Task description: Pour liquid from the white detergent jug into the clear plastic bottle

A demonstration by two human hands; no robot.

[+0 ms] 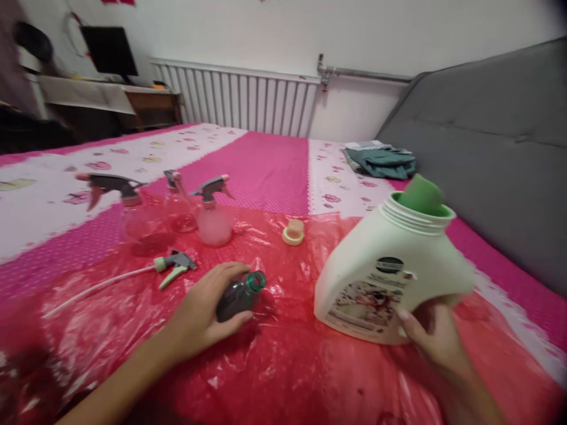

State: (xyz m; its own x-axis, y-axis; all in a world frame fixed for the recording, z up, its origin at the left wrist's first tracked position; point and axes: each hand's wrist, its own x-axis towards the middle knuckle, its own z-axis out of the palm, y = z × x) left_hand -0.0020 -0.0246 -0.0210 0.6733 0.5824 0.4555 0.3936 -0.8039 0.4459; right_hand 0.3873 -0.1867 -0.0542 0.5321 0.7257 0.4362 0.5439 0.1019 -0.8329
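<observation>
My left hand (212, 304) is wrapped round a small dark green spray bottle (237, 299), its neck open and tipped to the right. My right hand (432, 336) grips the handle of a large white detergent jug (363, 277), which has a green pour spout (423, 195) and no cap on. The jug leans a little, apart from the bottle. A pale cap (293, 232) lies between and behind them. Left of my left hand rests a loose grey and green spray trigger (176, 264) with a long white tube.
Several pink spray bottles with grey triggers stand at the left, one with cloudy liquid (215, 224). Red plastic sheeting (283, 366) covers the near bed. Folded clothes (381, 160) lie by the grey headboard (496, 130). A radiator (248, 97) is at the back wall.
</observation>
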